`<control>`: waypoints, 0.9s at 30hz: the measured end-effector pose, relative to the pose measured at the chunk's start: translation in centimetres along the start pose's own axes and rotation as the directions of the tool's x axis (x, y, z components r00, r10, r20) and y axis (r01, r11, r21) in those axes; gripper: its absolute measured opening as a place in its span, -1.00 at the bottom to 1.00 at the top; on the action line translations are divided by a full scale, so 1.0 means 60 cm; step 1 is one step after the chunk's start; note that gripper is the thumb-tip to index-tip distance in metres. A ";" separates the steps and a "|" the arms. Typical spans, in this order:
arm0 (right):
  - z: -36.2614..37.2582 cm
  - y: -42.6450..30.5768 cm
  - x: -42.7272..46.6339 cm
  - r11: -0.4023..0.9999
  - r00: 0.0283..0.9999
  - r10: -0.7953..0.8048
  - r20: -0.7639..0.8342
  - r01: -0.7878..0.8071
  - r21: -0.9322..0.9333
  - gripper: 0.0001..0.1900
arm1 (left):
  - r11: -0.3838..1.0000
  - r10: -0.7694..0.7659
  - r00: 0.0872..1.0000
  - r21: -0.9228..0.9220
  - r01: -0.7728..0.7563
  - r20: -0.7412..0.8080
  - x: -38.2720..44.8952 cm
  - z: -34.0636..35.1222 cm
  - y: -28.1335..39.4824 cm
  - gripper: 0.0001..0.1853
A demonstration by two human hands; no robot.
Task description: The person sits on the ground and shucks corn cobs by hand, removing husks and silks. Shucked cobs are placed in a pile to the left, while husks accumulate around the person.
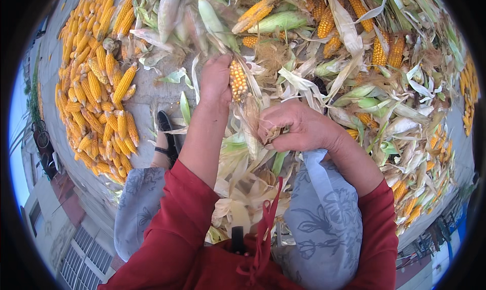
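My left hand (216, 77) is closed around an ear of corn (238, 81), whose yellow and whitish kernels show beside the fingers. Dry husk leaves (252, 111) hang down from this ear between my two hands. To the lower right, my right hand (284, 126) is curled with its fingertips pinched together. A bit of pale husk shows between the thumb and forefinger; how far it runs inside the fist is hidden. Below both hands lies a heap of stripped husks (239, 183) between my knees.
At left on the pavement lies a big pile of bare corn cobs (98, 111). Ahead and to the right spreads a heap of husks (349, 62) mixed with unhusked ears (283, 21) and bare ears. My sandalled foot (165, 134) stands beside the left pile.
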State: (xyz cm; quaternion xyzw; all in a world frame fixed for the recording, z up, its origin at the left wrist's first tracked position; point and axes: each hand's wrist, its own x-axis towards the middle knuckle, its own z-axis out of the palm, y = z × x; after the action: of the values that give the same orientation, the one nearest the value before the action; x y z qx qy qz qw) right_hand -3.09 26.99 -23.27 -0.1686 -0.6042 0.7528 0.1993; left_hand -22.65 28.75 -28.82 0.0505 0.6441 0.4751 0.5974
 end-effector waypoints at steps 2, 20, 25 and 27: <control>0.018 -0.006 0.001 0.996 0.978 -0.017 0.209 -0.002 0.088 -0.83 | 0.996 -0.077 0.997 -0.034 0.077 -0.012 0.038 -0.034 0.008 -0.75; 0.014 0.015 0.038 0.971 0.810 0.222 -0.543 -0.233 0.050 -0.23 | 0.931 0.236 0.967 -0.308 -0.196 0.099 -0.095 0.056 0.070 -0.78; 0.011 0.014 0.027 0.956 0.734 0.253 -0.631 -0.089 0.279 -0.44 | 0.818 -0.041 0.988 -0.562 0.119 0.151 -0.125 0.057 0.046 -0.79; 0.001 0.026 0.008 0.878 0.695 0.353 -0.627 -0.015 0.478 -0.50 | 0.739 -0.023 0.963 -0.644 0.198 0.269 -0.101 0.012 0.036 -0.79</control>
State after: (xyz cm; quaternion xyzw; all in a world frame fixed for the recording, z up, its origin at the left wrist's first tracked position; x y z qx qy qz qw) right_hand -3.66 26.87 -24.76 -0.4518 -0.2781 0.7647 0.3658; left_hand -21.44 26.46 -22.90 -0.1464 0.3560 0.6267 0.6775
